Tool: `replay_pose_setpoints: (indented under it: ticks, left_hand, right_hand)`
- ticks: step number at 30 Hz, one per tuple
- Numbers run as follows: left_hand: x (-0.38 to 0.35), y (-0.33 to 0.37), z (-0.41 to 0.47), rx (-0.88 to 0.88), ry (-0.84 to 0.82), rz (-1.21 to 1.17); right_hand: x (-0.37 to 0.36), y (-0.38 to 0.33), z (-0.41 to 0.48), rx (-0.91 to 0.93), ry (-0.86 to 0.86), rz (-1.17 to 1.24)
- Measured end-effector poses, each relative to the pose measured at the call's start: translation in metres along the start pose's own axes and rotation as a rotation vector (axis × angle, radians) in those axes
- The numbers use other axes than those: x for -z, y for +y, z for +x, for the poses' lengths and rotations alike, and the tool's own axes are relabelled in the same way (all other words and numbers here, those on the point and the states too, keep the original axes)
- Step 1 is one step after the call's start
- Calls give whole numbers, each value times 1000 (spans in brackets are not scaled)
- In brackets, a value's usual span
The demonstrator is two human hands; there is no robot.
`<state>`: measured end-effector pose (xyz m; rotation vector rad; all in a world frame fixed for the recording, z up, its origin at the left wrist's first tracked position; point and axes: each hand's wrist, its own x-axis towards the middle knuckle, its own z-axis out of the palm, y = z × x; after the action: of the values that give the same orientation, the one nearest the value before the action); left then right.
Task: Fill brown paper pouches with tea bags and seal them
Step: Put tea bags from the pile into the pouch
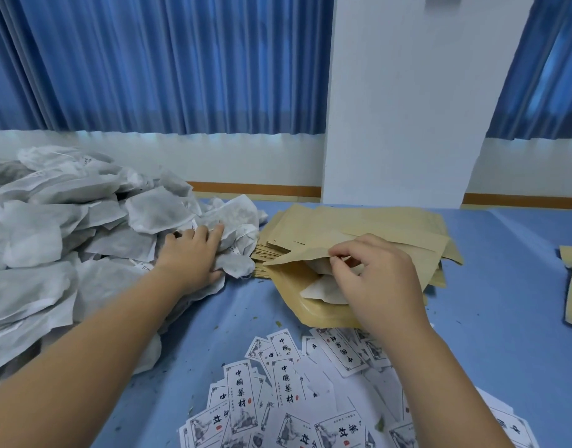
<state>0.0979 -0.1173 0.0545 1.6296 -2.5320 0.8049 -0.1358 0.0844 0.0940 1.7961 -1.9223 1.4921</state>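
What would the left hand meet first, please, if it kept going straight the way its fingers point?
The left hand already rests at the edge of the tea bag pile; its fingertips would probably press into the white tea bags just ahead, though depth is uncertain.

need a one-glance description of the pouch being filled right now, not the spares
Start at the stack of flat brown pouches at the far middle of the blue table. Just in front of it, under the right hand, lies the open pouch. Only this one gapes, with white tea bags showing inside.
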Motion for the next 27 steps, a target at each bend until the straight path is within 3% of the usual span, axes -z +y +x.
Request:
replay_pose_setpoints:
  ticks: [9,18,22,27]
  left_hand:
    - [25,-14,-8,69,9,-289]
    - [93,13,-84,-96,332,-859]
    - [115,47,-121,-290,256,-843]
    - [126,81,-117,-230,200,-780]
  right_hand:
    - [2,-2,0,-31,-15,21]
    - [5,-2,2,-72,-35,47]
    - [6,-2,4,-59,-10,27]
    - [6,-9,2,-19,17,-4]
